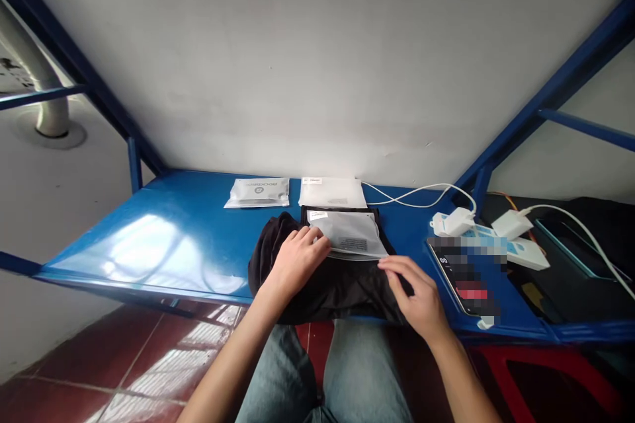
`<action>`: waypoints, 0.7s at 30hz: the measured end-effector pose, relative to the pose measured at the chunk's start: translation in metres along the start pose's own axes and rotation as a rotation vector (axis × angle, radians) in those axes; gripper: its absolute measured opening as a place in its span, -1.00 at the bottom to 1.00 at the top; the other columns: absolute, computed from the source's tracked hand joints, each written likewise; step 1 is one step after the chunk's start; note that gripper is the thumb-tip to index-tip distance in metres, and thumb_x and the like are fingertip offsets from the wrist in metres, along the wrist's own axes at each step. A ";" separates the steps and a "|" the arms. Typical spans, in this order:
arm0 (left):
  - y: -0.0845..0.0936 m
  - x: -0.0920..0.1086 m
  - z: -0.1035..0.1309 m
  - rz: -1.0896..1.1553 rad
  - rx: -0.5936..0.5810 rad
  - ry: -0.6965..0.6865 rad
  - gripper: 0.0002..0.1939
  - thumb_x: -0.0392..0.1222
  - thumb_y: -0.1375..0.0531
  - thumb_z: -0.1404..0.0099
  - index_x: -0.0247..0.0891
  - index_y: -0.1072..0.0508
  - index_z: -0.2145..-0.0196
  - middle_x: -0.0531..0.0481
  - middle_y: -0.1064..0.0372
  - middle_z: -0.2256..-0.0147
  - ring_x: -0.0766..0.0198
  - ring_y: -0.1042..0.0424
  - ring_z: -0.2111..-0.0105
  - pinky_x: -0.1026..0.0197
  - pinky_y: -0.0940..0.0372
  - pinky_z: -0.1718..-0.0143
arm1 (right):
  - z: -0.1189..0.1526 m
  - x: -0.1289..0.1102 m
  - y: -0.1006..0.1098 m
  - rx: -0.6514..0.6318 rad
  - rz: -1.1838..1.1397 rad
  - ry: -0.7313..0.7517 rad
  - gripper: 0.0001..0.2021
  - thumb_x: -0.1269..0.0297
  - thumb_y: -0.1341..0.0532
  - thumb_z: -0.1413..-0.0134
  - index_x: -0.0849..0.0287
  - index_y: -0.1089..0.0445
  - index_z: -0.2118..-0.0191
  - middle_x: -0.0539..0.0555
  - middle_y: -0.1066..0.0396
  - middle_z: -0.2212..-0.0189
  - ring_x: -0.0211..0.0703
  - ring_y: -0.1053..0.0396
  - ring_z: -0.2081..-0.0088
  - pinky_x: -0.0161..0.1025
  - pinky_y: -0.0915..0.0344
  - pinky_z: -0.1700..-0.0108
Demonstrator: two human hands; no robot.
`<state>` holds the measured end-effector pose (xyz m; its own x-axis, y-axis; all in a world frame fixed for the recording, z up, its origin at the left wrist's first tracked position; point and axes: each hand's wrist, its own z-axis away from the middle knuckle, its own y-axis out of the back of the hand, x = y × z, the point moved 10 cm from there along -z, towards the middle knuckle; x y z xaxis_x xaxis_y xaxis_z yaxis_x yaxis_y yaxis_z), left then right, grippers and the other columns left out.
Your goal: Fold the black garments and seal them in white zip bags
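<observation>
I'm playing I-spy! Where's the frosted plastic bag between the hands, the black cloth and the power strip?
Frosted plastic bag (347, 230): head view, its middle.
Black cloth (342, 289): head view, its near part.
Power strip (530, 254): head view, its right end.

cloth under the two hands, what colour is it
The cloth is black, as the head view shows.

Strong light at left whitens the worktop (198, 221) with glare and lays striped bright patches on the tiled floor (143, 357). The far wall (297, 79) is softly grey, palest toward its foot. Shadow swallows detail in the black cloth (342, 291). Wide-angle distortion splays the blue bars (570, 76) outward; pixelation partly masks the phone (450, 277) at right.
</observation>
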<state>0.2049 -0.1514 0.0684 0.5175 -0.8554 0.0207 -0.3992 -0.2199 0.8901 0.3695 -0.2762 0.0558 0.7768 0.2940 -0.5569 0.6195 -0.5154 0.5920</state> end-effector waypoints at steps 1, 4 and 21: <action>0.007 -0.001 0.000 -0.023 0.083 0.023 -0.87 -0.17 -0.14 -0.52 -0.15 -0.48 0.18 -0.04 -0.48 0.18 0.15 -0.42 0.21 0.11 -0.19 0.23 | 0.002 -0.008 -0.010 -0.049 -0.015 -0.005 -0.74 0.43 -0.11 -0.38 0.01 -0.47 -0.02 0.11 -0.51 0.03 -0.04 -0.48 -0.05 -0.08 -0.44 -0.11; 0.024 -0.012 0.008 -0.036 0.342 0.169 -0.86 -0.21 -0.11 -0.53 -0.18 -0.46 0.18 -0.05 -0.49 0.25 0.18 -0.42 0.28 0.11 -0.16 0.24 | 0.008 -0.019 -0.042 -0.229 0.015 -0.039 -0.71 0.40 -0.10 -0.39 -0.02 -0.49 -0.06 0.09 -0.52 -0.02 -0.03 -0.48 -0.09 -0.07 -0.46 -0.12; -0.016 -0.017 0.011 0.337 0.094 0.071 -0.91 -0.07 -0.31 -0.40 -0.06 -0.63 0.22 -0.02 -0.45 0.16 0.15 -0.37 0.12 0.07 -0.19 0.04 | 0.010 -0.026 -0.075 -0.291 0.021 -0.099 -0.65 0.34 -0.09 -0.42 0.05 -0.52 -0.16 0.10 -0.51 -0.17 -0.03 -0.46 -0.20 -0.04 -0.44 -0.25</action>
<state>0.1945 -0.1383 0.0488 0.3954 -0.8531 0.3404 -0.6228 0.0234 0.7820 0.3014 -0.2537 0.0201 0.7836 0.1987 -0.5887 0.6212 -0.2642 0.7377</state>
